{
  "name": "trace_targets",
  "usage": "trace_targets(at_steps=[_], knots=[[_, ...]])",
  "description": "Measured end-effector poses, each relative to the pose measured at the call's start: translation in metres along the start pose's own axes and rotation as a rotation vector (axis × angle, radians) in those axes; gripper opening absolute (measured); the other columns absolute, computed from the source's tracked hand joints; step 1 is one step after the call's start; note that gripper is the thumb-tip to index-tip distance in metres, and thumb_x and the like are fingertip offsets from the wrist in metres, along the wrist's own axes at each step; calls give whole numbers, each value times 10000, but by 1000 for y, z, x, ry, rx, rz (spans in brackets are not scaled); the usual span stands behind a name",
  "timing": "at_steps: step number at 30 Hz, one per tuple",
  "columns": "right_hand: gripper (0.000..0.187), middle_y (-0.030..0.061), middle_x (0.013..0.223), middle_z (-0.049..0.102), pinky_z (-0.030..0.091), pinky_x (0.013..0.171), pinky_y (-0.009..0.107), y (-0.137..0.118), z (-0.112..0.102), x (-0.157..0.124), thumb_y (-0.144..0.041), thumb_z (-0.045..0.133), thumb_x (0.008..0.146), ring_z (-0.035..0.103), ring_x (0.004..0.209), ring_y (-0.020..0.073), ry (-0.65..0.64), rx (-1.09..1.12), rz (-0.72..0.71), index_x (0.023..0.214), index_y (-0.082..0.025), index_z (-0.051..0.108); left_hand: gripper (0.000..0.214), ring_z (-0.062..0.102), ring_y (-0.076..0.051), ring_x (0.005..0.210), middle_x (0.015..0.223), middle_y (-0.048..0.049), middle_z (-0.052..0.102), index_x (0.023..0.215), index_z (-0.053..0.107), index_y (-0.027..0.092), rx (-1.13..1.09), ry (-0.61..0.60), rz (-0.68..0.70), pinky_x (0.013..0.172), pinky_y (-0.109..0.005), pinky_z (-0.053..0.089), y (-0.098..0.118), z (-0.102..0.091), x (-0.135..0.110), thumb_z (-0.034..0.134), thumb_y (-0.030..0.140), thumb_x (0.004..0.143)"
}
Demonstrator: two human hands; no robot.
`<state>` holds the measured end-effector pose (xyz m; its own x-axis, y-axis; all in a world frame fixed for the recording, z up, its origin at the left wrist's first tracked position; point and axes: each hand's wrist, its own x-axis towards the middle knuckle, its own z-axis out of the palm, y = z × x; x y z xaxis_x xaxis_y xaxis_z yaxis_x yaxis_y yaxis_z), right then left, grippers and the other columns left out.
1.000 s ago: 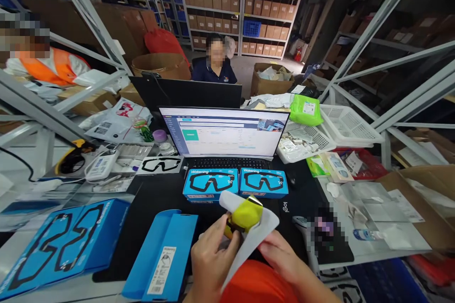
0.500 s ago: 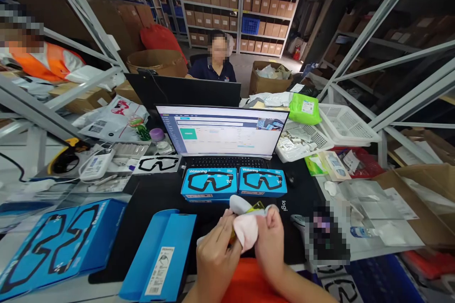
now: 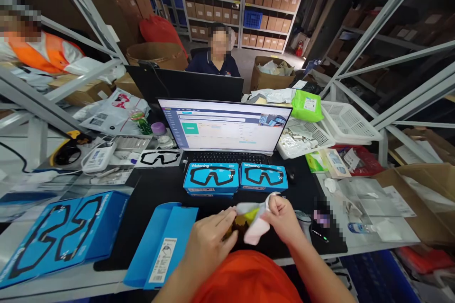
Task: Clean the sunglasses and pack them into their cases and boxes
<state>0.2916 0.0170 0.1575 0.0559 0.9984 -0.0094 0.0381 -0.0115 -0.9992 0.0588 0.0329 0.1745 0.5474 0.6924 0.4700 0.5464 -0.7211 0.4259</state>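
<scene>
My left hand (image 3: 215,234) holds sporty sunglasses with a yellow-orange mirrored lens (image 3: 241,225) and a whitish-grey frame, low over the desk before my lap. A pale pinkish-white cloth (image 3: 256,233) hangs across them, pinched in my right hand (image 3: 282,215). Part of the sunglasses is hidden behind my fingers and the cloth. Left of my forearm an opened blue carton (image 3: 188,227) with a white label lies with its flap up. Beyond my hands two blue Wakening boxes (image 3: 212,179) stand side by side, the right one (image 3: 263,176) a little smaller-looking.
More blue boxes (image 3: 67,232) lie at the left. Behind the keyboard (image 3: 227,157) stands a monitor (image 3: 223,128); a person (image 3: 215,64) sits past it. To the right are a phone (image 3: 322,222), a scanner-like device (image 3: 304,220) and white baskets (image 3: 350,120).
My right hand has moved right and away from my left, drawing the cloth along. More of the yellow-orange lens shows, and my left fingers have straightened. The view has shifted slightly.
</scene>
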Motion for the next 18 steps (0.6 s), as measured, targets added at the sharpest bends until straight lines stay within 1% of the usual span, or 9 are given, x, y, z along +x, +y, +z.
trace_targets(at_steps=[3, 5, 6, 8, 10, 11, 13, 16, 18], knots=[[519, -70, 530, 366, 217, 520, 260, -13, -11, -5, -365, 741, 809, 299, 516, 99, -449, -372, -104, 527, -209, 334, 367, 736, -258, 1028, 1185, -91, 746, 1168, 675, 197, -6, -292, 155, 892, -392, 612, -3, -13, 8, 553, 106, 834], [454, -65, 542, 386, 203, 536, 273, -18, -1, -10, -332, 684, 862, 312, 530, 104, -599, -528, -203, 548, -204, 380, 360, 735, -259, 1024, 1163, -103, 752, 1108, 693, 185, 10, -401, 230, 925, -423, 594, 0, -14, 13, 530, 39, 822], [443, -67, 543, 368, 188, 534, 279, -18, 8, -13, -330, 664, 873, 295, 529, 106, -600, -567, -235, 558, -207, 378, 353, 739, -258, 1008, 1130, -111, 761, 1066, 704, 176, 11, -428, 248, 926, -427, 590, 1, -12, 14, 516, 9, 818], [469, -77, 539, 301, 158, 519, 286, -13, 29, -19, -358, 658, 868, 239, 524, 108, -490, -583, -225, 567, -216, 328, 369, 739, -254, 1005, 1100, -120, 767, 1028, 709, 171, -12, -433, 242, 937, -426, 580, 1, -6, 14, 496, -28, 803], [513, -82, 538, 259, 142, 503, 284, -3, 42, -24, -400, 666, 856, 206, 525, 109, -360, -543, -138, 571, -223, 277, 398, 726, -247, 1046, 1137, -106, 758, 1059, 704, 195, -71, -413, 195, 983, -429, 552, -4, -1, 12, 509, -17, 784], [521, -83, 539, 262, 146, 498, 280, 2, 43, -26, -415, 671, 850, 209, 527, 107, -345, -512, -88, 573, -225, 273, 399, 721, -242, 1061, 1159, -93, 753, 1072, 703, 215, -113, -411, 164, 1000, -424, 540, -8, 0, 9, 526, 6, 782], [525, -84, 544, 283, 163, 487, 266, 7, 34, -26, -445, 698, 825, 229, 525, 100, -429, -434, -11, 568, -223, 297, 377, 735, -231, 1013, 1123, -66, 768, 1070, 716, 249, -201, -419, 97, 976, -391, 550, -16, -2, 4, 565, 66, 777], [583, -86, 547, 281, 195, 479, 248, 1, 6, -23, -483, 758, 762, 242, 517, 90, -635, -293, 57, 541, -220, 287, 417, 750, -216, 921, 1056, -43, 785, 1114, 726, 280, -317, -419, -23, 884, -328, 580, -24, -9, -3, 598, 114, 753], [620, -86, 548, 270, 206, 485, 247, -8, -6, -20, -478, 768, 758, 237, 522, 89, -671, -252, 68, 539, -220, 248, 478, 748, -212, 921, 1046, -32, 787, 1164, 714, 291, -369, -392, -64, 872, -309, 577, -23, -13, -4, 592, 112, 739]])
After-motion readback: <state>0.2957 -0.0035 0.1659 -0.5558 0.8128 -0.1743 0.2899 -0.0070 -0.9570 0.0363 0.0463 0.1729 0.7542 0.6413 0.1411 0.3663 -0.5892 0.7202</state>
